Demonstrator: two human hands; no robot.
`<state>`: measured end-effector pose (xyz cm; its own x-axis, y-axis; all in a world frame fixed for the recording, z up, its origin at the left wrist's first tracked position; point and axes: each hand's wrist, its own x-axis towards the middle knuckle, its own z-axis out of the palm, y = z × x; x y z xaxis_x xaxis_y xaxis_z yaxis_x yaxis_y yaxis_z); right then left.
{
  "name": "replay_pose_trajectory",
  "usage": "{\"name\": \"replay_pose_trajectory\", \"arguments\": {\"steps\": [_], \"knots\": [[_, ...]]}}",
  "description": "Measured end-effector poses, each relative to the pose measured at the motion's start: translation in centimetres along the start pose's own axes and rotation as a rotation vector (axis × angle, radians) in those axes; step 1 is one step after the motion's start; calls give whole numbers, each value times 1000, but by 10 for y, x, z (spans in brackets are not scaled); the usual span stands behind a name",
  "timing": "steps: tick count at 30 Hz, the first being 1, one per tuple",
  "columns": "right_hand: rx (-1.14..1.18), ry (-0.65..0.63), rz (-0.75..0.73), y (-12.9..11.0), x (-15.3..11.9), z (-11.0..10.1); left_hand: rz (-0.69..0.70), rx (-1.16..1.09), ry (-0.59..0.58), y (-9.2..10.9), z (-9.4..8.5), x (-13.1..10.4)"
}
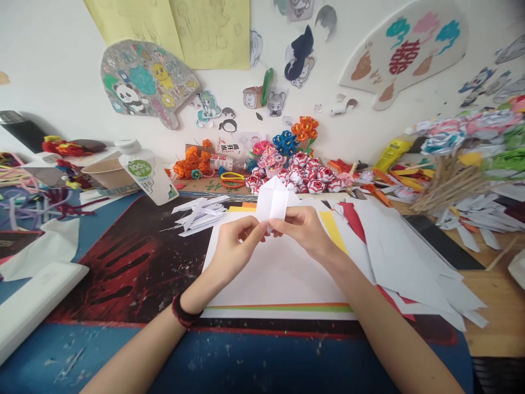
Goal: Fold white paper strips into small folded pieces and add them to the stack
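Note:
A small folded piece of white paper (272, 201) with a pointed top and a crease down its middle is held up in front of me. My left hand (240, 241) pinches its lower left edge between thumb and fingers. From the other side, my right hand (301, 229) grips the lower right part, the two thumbs nearly meeting at the bottom. Both hands hover over a stack of white paper sheets (274, 279), with green and orange edges showing at the front. Some fingertips are hidden behind the folded paper.
White paper strips (200, 214) lie left of the stack on a dark mat (123, 268). Loose white sheets (410, 257) spread to the right. Behind stand a white bottle (145, 172) and red-and-white paper flowers (307, 174). A long white case (41, 301) lies at left.

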<state>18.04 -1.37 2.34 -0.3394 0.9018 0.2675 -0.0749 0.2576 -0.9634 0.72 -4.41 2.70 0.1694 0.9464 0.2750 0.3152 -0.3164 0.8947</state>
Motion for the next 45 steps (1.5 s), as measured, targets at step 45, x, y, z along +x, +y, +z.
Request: {"name": "replay_pose_trajectory", "arguments": {"steps": [45], "knots": [[32, 35, -3, -3, -2, 1, 30, 4, -29, 0, 5, -4]]}}
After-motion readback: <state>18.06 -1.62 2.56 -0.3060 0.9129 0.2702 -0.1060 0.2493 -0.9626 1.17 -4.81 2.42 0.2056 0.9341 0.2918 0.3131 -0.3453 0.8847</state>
